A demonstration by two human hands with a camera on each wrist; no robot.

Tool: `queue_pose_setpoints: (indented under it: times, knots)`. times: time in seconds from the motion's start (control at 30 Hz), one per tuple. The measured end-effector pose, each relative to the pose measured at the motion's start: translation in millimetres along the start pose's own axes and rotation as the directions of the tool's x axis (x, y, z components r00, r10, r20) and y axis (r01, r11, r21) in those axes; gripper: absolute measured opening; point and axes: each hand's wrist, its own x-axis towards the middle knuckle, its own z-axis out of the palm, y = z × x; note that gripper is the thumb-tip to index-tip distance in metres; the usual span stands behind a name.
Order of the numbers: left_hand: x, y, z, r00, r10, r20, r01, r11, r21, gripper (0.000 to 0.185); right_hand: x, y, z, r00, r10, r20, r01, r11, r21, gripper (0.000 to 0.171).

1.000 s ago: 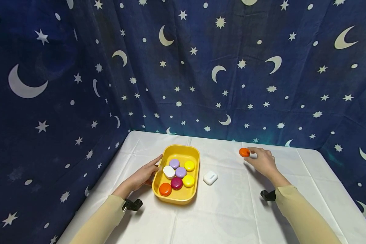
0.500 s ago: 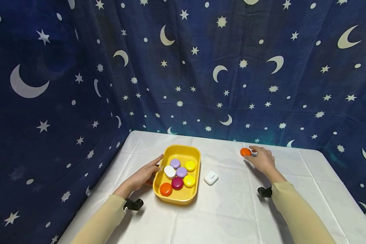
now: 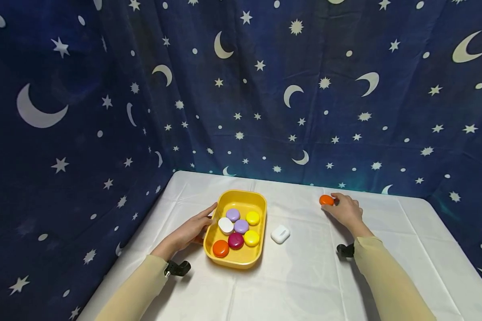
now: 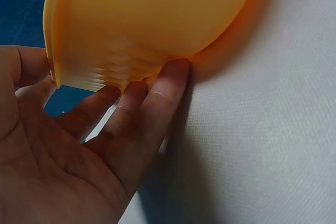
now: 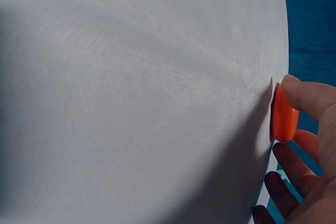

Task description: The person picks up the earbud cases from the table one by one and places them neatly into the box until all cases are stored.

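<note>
At the back right of the table, my right hand (image 3: 347,211) pinches a smooth, glossy orange disc (image 3: 326,200) between thumb and finger. In the right wrist view the orange disc (image 5: 284,116) stands edge-on, close over the white cloth, and the other fingers are spread below it. My left hand (image 3: 186,232) holds the left side of a yellow tray (image 3: 263,223). Seen from the left wrist, its fingers (image 4: 165,85) lie along the tray's lower outer edge. Inside the tray are several rounded discs: lilac, yellow, white, one dark red (image 3: 235,241) and another orange one (image 3: 221,248).
A white earbud case (image 3: 280,234) lies just right of the tray. White cloth (image 3: 297,285) covers the table. A dark blue curtain (image 3: 265,111) with moons and stars stands behind it and on the left.
My right fingers have closed round the orange disc. The right wrist has shifted slightly left, and the whole scene has slid a little rightward in view. My left hand stays at the tray.
</note>
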Motion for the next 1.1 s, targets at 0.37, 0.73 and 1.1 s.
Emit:
queue_pose_setpoints:
  times: [0.37,0.73,1.1]
  knots:
    - [1.0,-3.0,-0.5,1.000,0.013,-0.006,-0.013,1.000,-0.007,0.063,2.4,-2.0,2.8,1.000,0.015,-0.004,-0.015,0.999,-0.032,0.067]
    - [-0.6,-1.9,-0.1,1.000,0.020,-0.002,-0.020,1.000,0.005,0.062,3.8,-1.2,5.3,1.000,0.003,-0.003,-0.003,0.999,-0.037,0.062]
    - [-0.7,-1.2,0.1,1.000,0.004,-0.006,-0.004,1.000,0.015,0.062,-2.5,-18.2,9.2,0.995,-0.100,-0.023,0.100,0.995,0.003,0.062]
